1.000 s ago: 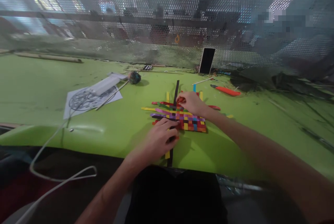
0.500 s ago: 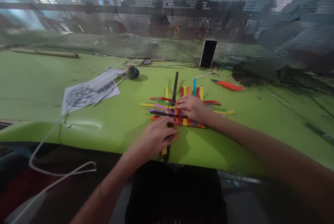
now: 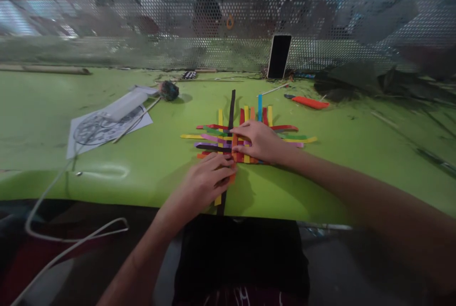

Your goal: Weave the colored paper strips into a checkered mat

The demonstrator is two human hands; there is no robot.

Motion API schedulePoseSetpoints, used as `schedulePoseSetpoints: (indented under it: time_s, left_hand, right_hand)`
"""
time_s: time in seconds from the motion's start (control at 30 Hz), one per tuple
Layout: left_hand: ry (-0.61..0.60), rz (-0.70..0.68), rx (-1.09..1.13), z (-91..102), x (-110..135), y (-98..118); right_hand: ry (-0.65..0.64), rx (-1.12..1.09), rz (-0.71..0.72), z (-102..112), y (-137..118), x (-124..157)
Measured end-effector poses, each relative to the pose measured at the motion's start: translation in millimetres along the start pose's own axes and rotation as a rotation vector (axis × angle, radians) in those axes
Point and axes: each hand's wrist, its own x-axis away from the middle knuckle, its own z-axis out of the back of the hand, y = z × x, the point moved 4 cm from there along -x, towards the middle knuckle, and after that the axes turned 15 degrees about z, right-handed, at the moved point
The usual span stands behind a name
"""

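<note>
The mat (image 3: pixel 246 157) of woven coloured strips lies on the green table (image 3: pixel 142 175), partly covered by both hands, its loose ends sticking out. The right hand (image 3: pixel 261 140) rests on the mat, thumb and forefinger spread apart, their tips on an upright orange strip (image 3: pixel 234 141). The left hand (image 3: pixel 206 175) is at the mat's near left corner, fingers bent and close together, tips at the orange strip's near end; I cannot tell whether they pinch it. Left of the orange strip, a long black strip (image 3: pixel 232 109) extends past the mat's far and near sides. Beyond the mat stands a phone (image 3: pixel 280 56); to its far right lies an orange-handled tool (image 3: pixel 310 102). To the mat's far left are a dark ball (image 3: pixel 168 90), a thin stick (image 3: pixel 137 119) and a printed sheet (image 3: pixel 140 123).
</note>
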Motion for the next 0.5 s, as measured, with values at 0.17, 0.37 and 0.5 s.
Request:
schedulePoseSetpoints:
  time_s: [0.17, 0.37, 0.5]
  left_hand:
    - [0.042, -0.020, 0.010, 1.2, 0.9, 1.8]
    - [0.036, -0.038, 0.034, 1.1, -0.5, 0.4]
    - [0.037, -0.037, 0.033, 1.0, -0.9, -0.4]
  right_hand:
    - [0.003, 0.029, 0.016, 0.3, -0.5, -0.8]
    - [0.048, 0.012, 0.126, -2.7, 3.5, 0.2]
    - [0.053, 0.010, 0.153, -4.1, 3.5, 0.9]
